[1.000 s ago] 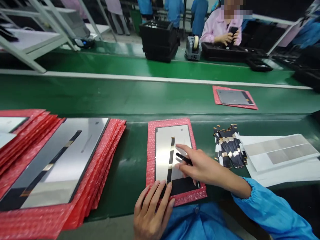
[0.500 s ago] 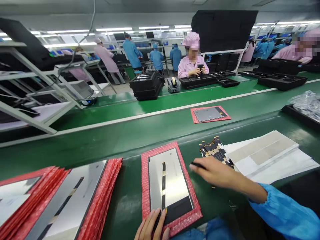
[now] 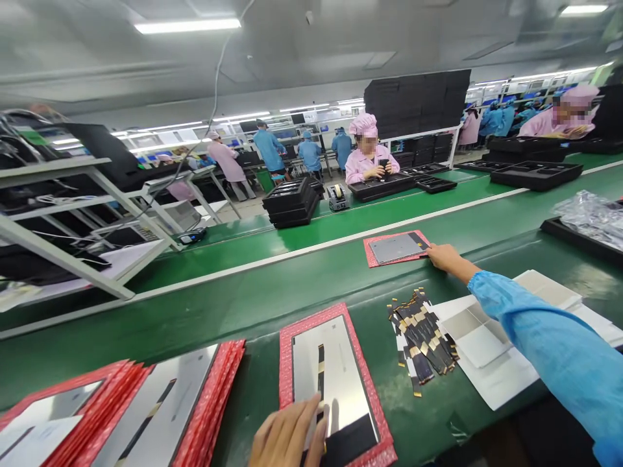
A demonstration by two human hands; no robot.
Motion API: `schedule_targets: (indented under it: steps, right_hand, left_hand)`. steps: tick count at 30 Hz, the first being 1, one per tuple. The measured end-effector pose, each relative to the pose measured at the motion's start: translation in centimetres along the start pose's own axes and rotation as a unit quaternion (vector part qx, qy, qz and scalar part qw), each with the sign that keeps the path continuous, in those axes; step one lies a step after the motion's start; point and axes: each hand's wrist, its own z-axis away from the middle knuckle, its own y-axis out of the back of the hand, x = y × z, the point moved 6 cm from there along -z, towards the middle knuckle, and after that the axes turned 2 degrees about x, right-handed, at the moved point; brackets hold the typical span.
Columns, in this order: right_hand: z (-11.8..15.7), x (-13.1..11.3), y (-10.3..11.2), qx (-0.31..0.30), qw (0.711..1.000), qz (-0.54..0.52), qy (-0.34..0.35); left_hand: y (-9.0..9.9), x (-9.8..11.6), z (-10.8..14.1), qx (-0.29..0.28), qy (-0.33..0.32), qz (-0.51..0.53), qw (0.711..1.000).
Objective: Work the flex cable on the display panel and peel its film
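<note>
In front of me lies a silvery display panel (image 3: 311,370) on a red bubble-wrap sheet (image 3: 363,353). A black-and-gold flex cable (image 3: 321,366) runs lengthwise on the panel. My left hand (image 3: 289,431) rests over the panel's lower left part, fingers extended beside the cable's lower end. Farther off, my right hand (image 3: 446,258) reaches out, fingertips closed at the right edge of another red bubble-wrap sheet (image 3: 372,254). A grey display panel (image 3: 396,248) lies on that sheet. Nearer me is a loose pile of flex cables (image 3: 421,337).
Stacked panels in red bubble wrap (image 3: 228,370) stand at left. White sheets (image 3: 487,383) lie under my right arm. A black tray (image 3: 584,240) holds clear plastic bags. Across the green bench (image 3: 195,311) are black trays (image 3: 292,204), a tape dispenser (image 3: 337,198) and a co-worker (image 3: 367,159).
My right hand has moved from beside the cable pile to the far panel's edge; the dark piece it held no longer shows. My left hand has shifted slightly over the near panel. The view has tilted up.
</note>
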Motion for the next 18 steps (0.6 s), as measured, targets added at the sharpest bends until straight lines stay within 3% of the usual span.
schedule_targets:
  steps: [3,5,6,13,15,18]
  right_hand:
    - [-0.3,-1.4,0.2,0.014,0.998,-0.051,0.04]
    - [-0.3,-2.4,0.5,0.022,0.994,-0.081,0.067]
    - [-0.2,-2.9,0.6,0.023,0.992,-0.091,0.08]
    - [1.8,-7.3,-0.9,0.005,0.98,-0.122,0.154]
    - [2.4,-9.0,-1.9,-0.002,0.977,-0.128,0.172]
    - [3.0,-11.7,-3.4,-0.013,0.972,-0.135,0.19]
  left_hand:
    - [-0.8,0.1,-6.4,-0.063,0.066,0.125,0.988]
    - [-3.5,-0.1,-9.9,-0.13,0.143,0.26,0.946]
    - [-5.2,0.0,-11.4,-0.154,0.149,0.291,0.932]
    - [-19.2,1.0,-18.1,-0.244,0.132,0.422,0.863]
    - [-21.5,1.6,-19.5,-0.252,0.118,0.441,0.854]
    - [-23.2,2.3,-21.5,-0.248,0.095,0.454,0.85]
